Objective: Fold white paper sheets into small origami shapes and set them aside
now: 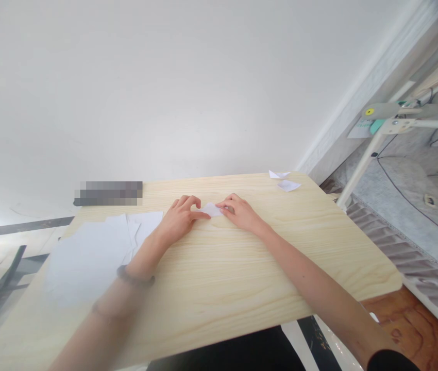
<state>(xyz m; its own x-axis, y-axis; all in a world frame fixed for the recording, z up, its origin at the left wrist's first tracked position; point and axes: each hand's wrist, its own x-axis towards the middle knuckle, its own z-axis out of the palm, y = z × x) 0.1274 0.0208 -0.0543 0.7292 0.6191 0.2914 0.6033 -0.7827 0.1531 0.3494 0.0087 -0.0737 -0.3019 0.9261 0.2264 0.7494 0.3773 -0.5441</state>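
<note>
A small folded piece of white paper (211, 209) lies on the light wooden table (242, 278), toward its far side. My left hand (180, 217) pinches its left end with curled fingers. My right hand (238, 212) presses on the right end, fingers bent and close together. A dark bead bracelet sits on my left wrist.
A loose pile of white paper sheets (95, 252) covers the table's left part. Two small folded paper pieces (285, 183) rest near the far right corner. A white wall stands behind the table. At the right are a white stand (361, 165) and a grey patterned mat.
</note>
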